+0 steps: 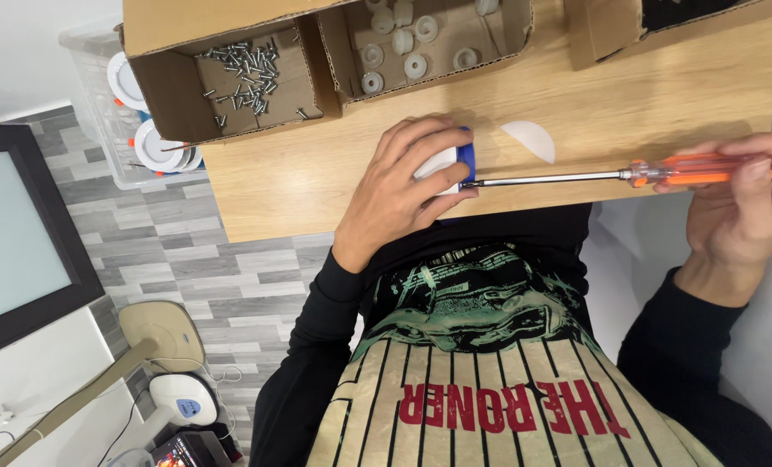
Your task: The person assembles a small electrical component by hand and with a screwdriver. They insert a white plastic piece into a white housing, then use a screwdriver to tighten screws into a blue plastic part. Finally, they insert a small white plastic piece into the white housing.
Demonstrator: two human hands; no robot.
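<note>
Screwdriver (628, 175), one, long steel shaft with orange translucent handle, lies level across the counter's (317, 186) near edge; its tip meets the side of a small white-and-blue part (451, 163). Left hand (399, 186) is clenched over that part, pinning it to the wood, apparently so it cannot turn under the tip. Right hand (736, 203) has its grip wrapped around the handle, fingers along it, keeping the shaft in line with the part. One white half-disc piece (529, 138) lies just beside the part, untouched. Behind, two open cardboard boxes: one with loose screws (246, 73), too many to count, the other with white round fittings (403, 43), about nine visible.
</note>
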